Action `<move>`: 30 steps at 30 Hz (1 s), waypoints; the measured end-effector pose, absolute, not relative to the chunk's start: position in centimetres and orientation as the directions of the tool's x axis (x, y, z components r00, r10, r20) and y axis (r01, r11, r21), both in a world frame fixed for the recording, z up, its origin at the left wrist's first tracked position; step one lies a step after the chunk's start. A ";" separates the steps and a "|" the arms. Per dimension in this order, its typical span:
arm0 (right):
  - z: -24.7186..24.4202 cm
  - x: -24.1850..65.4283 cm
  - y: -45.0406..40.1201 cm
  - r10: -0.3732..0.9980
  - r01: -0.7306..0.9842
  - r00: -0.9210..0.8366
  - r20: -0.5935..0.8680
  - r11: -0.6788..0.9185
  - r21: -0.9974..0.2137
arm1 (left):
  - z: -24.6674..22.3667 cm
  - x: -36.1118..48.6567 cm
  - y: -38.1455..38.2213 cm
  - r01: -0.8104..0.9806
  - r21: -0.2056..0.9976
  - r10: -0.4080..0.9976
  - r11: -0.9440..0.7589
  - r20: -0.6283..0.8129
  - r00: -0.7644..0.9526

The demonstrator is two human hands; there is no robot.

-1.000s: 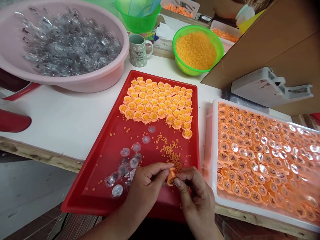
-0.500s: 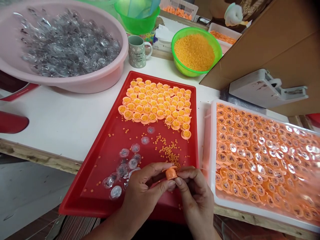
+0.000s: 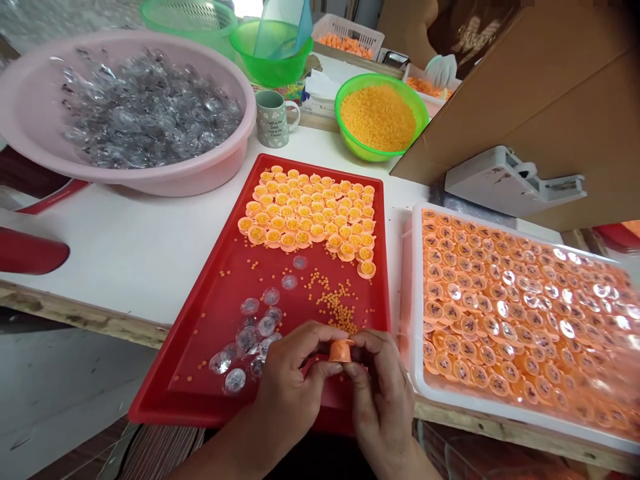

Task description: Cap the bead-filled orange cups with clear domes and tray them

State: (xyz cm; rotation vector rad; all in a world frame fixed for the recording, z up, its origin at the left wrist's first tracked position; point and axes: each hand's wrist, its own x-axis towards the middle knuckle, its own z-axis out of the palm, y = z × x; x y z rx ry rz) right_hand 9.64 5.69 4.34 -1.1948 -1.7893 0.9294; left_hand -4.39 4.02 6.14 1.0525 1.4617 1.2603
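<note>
Low over the near end of a red tray, the person's left hand and right hand were both pinched on one small orange cup, thumbs under it and fingertips at its upper edge. The fingers covered its two sides, its opening was turned out of sight, and which way up it stood could not be told. The forearms ran out of view at the bottom and hid part of the tray's near edge. Beside the left hand lay clear discs, overlapping and shiny, the nearest partly behind its fingers; just beyond the held cup, loose yellow bits were scattered. Rows of filled cups crowded the far end, many overlapping. On the counter to the right, a white box of orange cups was cut off by the picture's edge, glare and blur smearing its right side. In the pink tub, the clear pieces tangled too closely to count. A cardboard sheet hid part of the background, where another person's gloved hand touched small orange pieces.
</note>
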 end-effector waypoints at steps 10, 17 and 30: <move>3.7 10.1 7.5 0.875 -0.135 -0.286 -0.391 -0.441 -0.887 | 6.1 -4.8 5.1 -0.292 0.853 0.873 0.433 -0.478 -0.102; 3.6 10.3 7.5 0.875 -0.226 -0.301 -0.379 -0.451 -0.863 | 6.8 -3.9 4.8 -0.275 0.839 0.851 0.470 -0.513 -0.110; 3.6 10.9 6.0 0.994 0.329 -0.058 0.094 0.107 -0.938 | 2.6 -2.8 4.9 0.267 0.901 0.938 0.341 -0.305 -0.165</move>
